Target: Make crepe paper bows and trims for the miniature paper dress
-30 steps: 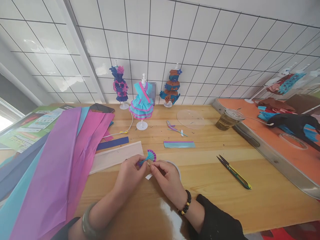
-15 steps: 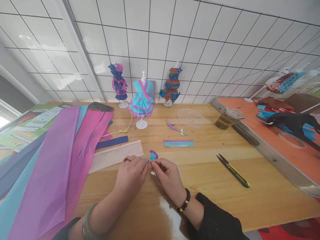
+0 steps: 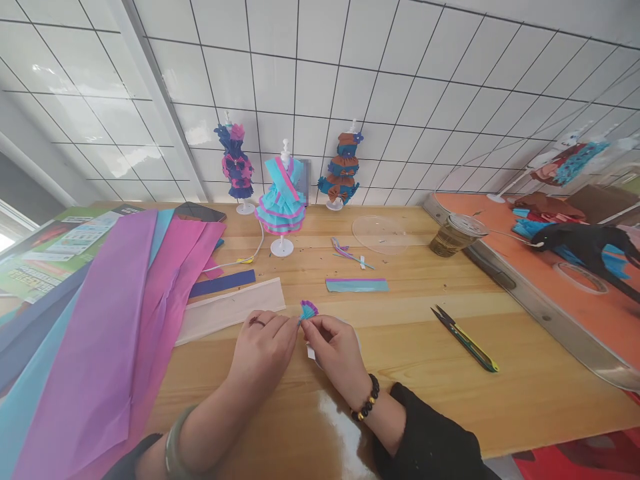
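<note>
A small pleated fan of turquoise paper with a purple edge (image 3: pixel 309 310) stands up between my fingertips. My left hand (image 3: pixel 267 347) is closed, pinching the base of the fan. Fingers of my right hand (image 3: pixel 337 350) are pinched on the same base, touching the left fingertips. A small white tag (image 3: pixel 311 351) shows under the right hand. Beyond the hands lies a turquoise strip with a purple edge (image 3: pixel 357 285). To the left are a pale strip (image 3: pixel 233 310) and a dark blue strip (image 3: pixel 223 283).
Large paper sheets (image 3: pixel 95 333) cover the left side. Thread snips (image 3: pixel 465 339) lie at right, below a cup (image 3: pixel 456 235). Three dressed mini mannequins, one in turquoise (image 3: pixel 281 200), stand along the tiled wall. An orange surface (image 3: pixel 550 267) is at far right.
The fan has tilted slightly to the right between my fingers, and its base looks more gathered. The white tag has shifted slightly right and down. Both hands keep their pinch.
</note>
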Demonstrator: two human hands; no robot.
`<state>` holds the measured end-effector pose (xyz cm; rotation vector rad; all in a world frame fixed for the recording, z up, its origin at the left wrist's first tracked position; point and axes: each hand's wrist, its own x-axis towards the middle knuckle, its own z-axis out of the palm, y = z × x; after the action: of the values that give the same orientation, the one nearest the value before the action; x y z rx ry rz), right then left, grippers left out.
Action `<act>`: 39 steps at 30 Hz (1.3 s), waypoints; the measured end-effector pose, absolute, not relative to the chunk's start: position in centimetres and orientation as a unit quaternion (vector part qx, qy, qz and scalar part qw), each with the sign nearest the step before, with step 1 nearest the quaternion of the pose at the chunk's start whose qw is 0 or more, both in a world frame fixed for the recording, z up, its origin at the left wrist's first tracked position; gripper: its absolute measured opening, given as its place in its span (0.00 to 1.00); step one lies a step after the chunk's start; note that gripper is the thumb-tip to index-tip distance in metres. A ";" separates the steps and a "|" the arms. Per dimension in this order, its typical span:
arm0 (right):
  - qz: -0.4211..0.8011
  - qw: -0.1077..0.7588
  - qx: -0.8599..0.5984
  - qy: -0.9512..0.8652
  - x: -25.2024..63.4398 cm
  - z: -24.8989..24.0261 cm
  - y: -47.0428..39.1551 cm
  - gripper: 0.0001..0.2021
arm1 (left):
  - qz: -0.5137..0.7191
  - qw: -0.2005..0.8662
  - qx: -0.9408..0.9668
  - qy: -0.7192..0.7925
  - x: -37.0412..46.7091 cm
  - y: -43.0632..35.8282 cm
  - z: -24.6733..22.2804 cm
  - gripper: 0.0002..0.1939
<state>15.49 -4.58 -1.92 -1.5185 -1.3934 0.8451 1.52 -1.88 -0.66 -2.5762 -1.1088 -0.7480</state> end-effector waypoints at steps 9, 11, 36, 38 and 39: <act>0.328 0.434 -0.616 -0.570 15.4 -2.0 -4.6 0.15 | -0.274 0.085 -0.869 -0.404 1.6 -1.8 -1.2 0.12; 0.323 0.434 -0.615 -0.574 15.4 -1.8 -4.6 0.15 | -0.277 0.078 -0.864 -0.413 1.7 -1.8 -1.2 0.11; 0.343 0.454 -0.608 -0.555 15.5 -1.9 -4.6 0.15 | -0.330 0.012 -0.845 -0.422 1.8 -1.8 -1.3 0.05; 0.344 0.451 -0.609 -0.554 15.5 -1.9 -4.6 0.15 | -0.326 0.012 -0.846 -0.422 1.8 -1.7 -1.2 0.04; 0.343 0.450 -0.610 -0.555 15.5 -1.9 -4.6 0.15 | -0.322 0.013 -0.848 -0.421 1.8 -1.7 -1.2 0.04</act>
<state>15.54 -4.57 -1.94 -1.5074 -1.3731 0.8477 1.83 -1.72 -1.15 -2.6417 -1.3130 -1.0025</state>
